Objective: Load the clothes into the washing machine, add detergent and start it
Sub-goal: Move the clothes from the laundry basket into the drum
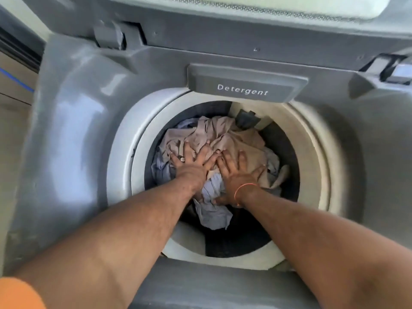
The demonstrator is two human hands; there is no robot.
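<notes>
We are pressing our left hand (191, 161) and right hand (236, 175), fingers spread flat and gripping nothing, on the clothes (234, 139) lying inside the washing machine (73, 121) (detergent drawer (245, 85) closed behind).

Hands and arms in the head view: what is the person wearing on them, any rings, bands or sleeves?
The left hand has a ring with a dark patterned top on one finger. The right hand has a thin orange-red band around the wrist. Both forearms are bare. An orange sleeve shows at the lower left corner, on the left arm.
</notes>
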